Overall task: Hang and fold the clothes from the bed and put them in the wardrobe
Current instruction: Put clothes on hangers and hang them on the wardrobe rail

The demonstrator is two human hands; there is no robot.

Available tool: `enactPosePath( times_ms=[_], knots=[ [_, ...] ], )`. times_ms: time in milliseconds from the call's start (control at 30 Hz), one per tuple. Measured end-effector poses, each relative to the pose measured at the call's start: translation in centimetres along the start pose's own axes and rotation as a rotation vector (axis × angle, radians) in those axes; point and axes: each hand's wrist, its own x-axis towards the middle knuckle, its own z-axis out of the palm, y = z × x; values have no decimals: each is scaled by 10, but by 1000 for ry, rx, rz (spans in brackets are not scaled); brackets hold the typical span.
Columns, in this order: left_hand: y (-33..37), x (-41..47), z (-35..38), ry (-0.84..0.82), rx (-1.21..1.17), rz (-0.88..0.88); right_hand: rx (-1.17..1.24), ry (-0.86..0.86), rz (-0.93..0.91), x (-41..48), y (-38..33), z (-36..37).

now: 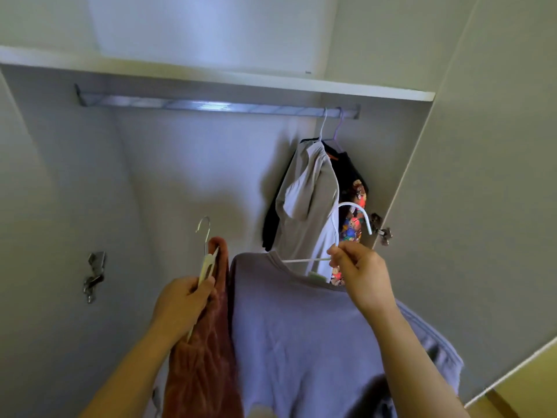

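Inside the open wardrobe (470,164), below the rail, both hands carry loaded hangers. The right hand (358,274) closes its fingers (339,254) around the neck of a white hanger (351,218), just under the hook, so that the hook stands free above the knuckles and can be lifted over the rail. From that hanger a lilac sweatshirt (316,342) falls toward the camera, its collar seated on the hanger's arm. The left hand (182,304) is clenched on the pale body of a second hanger (206,251) with a metal hook; a rust-coloured plush garment (205,357) hangs from it, though how the cloth is fastened is hidden behind the fist. The two loads are held apart, probably to keep the fabrics from tangling. The hanging rail (187,104) runs beneath the top shelf (211,75) and is bare along its left and middle. At its right end a grey hooded top (307,194) and a dark garment with a bright print (355,191) already hang close together, which leaves room beside them for both new pieces.
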Motion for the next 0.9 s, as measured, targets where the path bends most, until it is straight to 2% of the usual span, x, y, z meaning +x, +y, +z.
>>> enactPosePath(
  times_ms=[333, 533, 733, 900],
  knots=[
    [-21, 66, -6, 68, 45, -6, 32, -96, -58, 86, -3, 75],
    [-35, 101, -24, 98, 2, -90, 47, -146, -105, 136, -20, 129],
    [-41, 102, -56, 249, 107, -139, 159, -266, -206, 160, -45, 184],
    [-40, 101, -72, 376, 84, -248, 219, -372, -310, 197, -66, 224]
  ],
)
